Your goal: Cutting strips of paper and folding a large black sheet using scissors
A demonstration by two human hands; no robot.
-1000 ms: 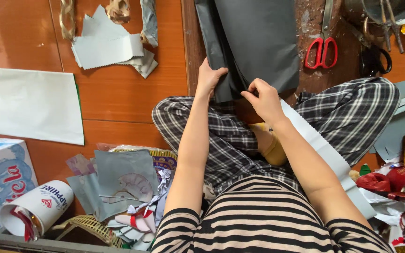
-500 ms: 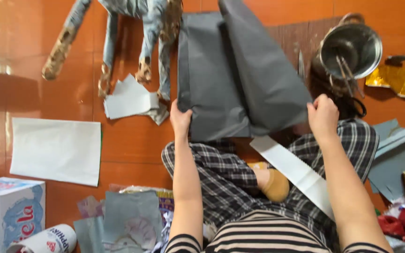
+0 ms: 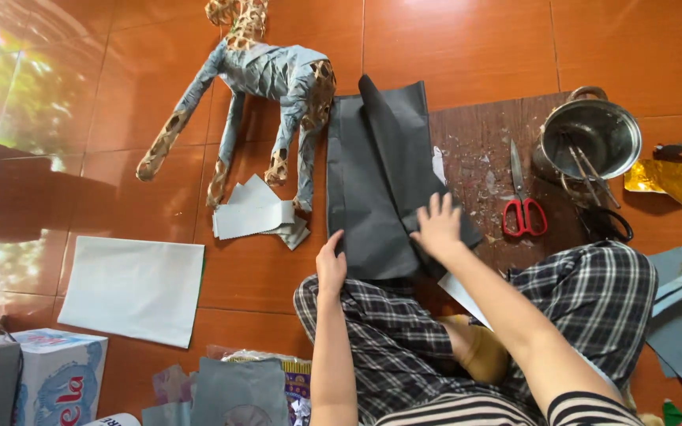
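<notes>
top: black-and-white horizontal stripes, short sleeves ending above the elbows | trousers: loose plaid cloth, dark grey and black crossed by thin white lines | forearms: bare, no watch, bracelet or ring visible | left hand [image 3: 331,264]: uncovered, no glove | right hand [image 3: 438,229]: uncovered, no glove
</notes>
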